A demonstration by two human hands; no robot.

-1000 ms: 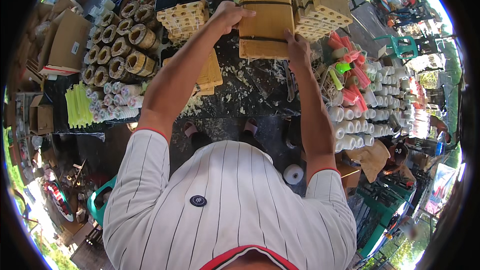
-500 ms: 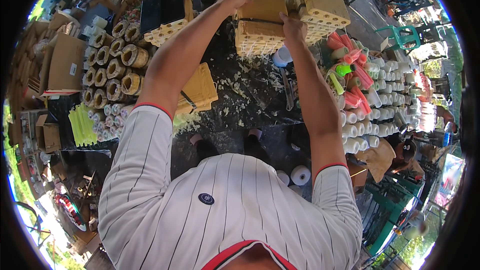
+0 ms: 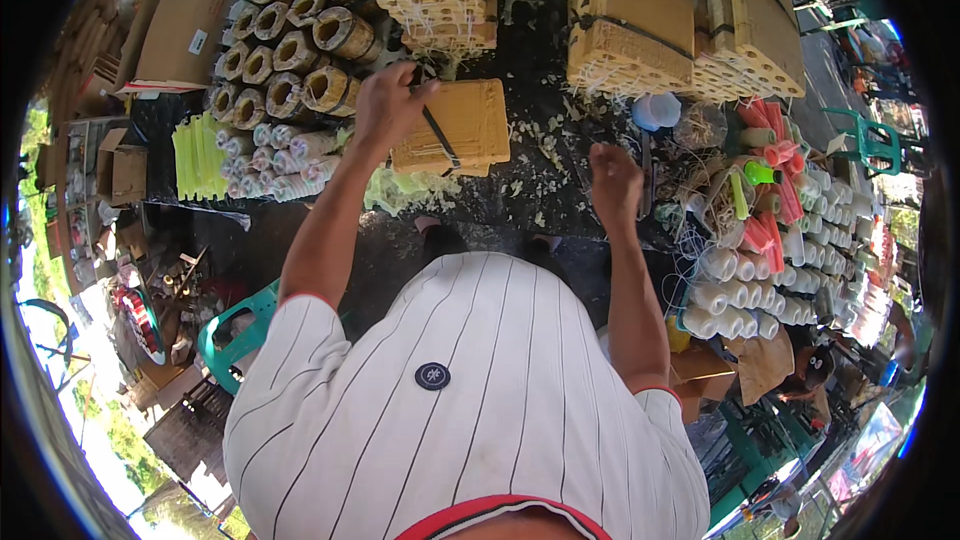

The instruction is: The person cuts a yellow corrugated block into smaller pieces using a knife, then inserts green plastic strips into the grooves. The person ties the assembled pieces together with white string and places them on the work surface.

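Observation:
My left hand (image 3: pixel 388 105) reaches forward and is closed on the black strap of a flat tan bundle (image 3: pixel 470 120) that lies on the dark table (image 3: pixel 500 205). My right hand (image 3: pixel 614 178) hovers over the table further right with its fingers curled in and nothing visible in it. Beyond it, at the back, stands a large tan strapped bundle (image 3: pixel 632 25), with more such bundles (image 3: pixel 760 35) beside it and a stack of pale blocks (image 3: pixel 440 5) to its left.
Brown rolled tubes (image 3: pixel 300 50) and white spools (image 3: pixel 285 155) lie at the left, next to yellow-green strips (image 3: pixel 195 155) and cardboard boxes (image 3: pixel 180 30). At the right are pink and green items (image 3: pixel 770 180) and more white spools (image 3: pixel 740 290). A green plastic chair (image 3: pixel 235 335) stands at my lower left.
Both hands have let go of the large tan bundle, which now rests at the back. My left hand dropped to the flat bundle's strap and my right hand pulled back toward me.

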